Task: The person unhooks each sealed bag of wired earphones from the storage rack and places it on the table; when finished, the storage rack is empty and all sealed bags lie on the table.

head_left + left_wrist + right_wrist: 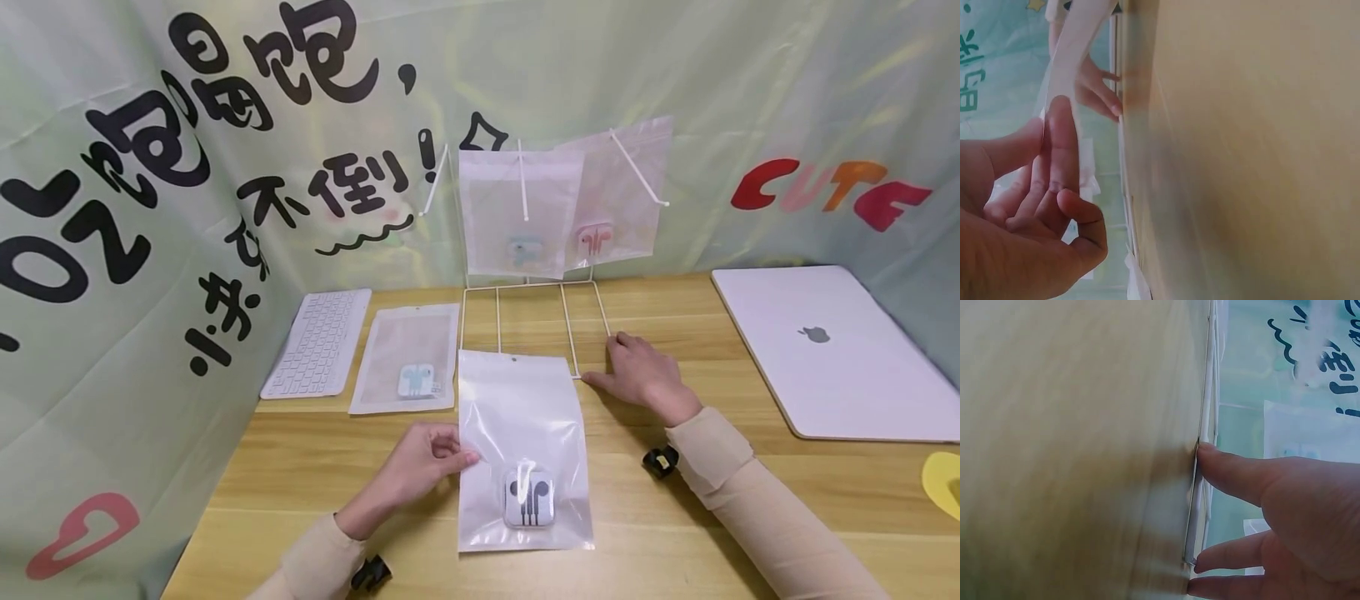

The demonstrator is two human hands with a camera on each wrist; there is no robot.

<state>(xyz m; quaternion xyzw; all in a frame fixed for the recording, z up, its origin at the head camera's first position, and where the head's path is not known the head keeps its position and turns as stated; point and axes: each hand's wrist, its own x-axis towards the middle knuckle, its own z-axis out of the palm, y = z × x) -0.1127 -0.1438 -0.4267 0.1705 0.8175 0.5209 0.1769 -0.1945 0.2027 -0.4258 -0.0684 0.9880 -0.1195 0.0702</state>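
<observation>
My left hand (423, 458) pinches the left edge of a white zip bag (517, 425) between thumb and fingers. Through its clear front shows a small case of black earphones (529, 498). The bag's top overlaps the front of a white wire rack (530, 286) in the head view. My right hand (643, 377) rests at the rack's front right corner, thumb near the front wire and fingers at the side wire. In the right wrist view its thumb (1229, 472) and fingers are straight and spread, tips at the wire. Two bags hang on the rack's hooks, one with pink earphones (595, 240), one with pale blue earphones (525, 249).
Left of the rack, another bag (405, 333) with pale blue earphones lies on the wooden table (300, 500), beside a white keyboard (318, 342). A silver laptop (840, 358) lies closed at the right. A printed curtain (360, 100) stands behind the table and along the left side.
</observation>
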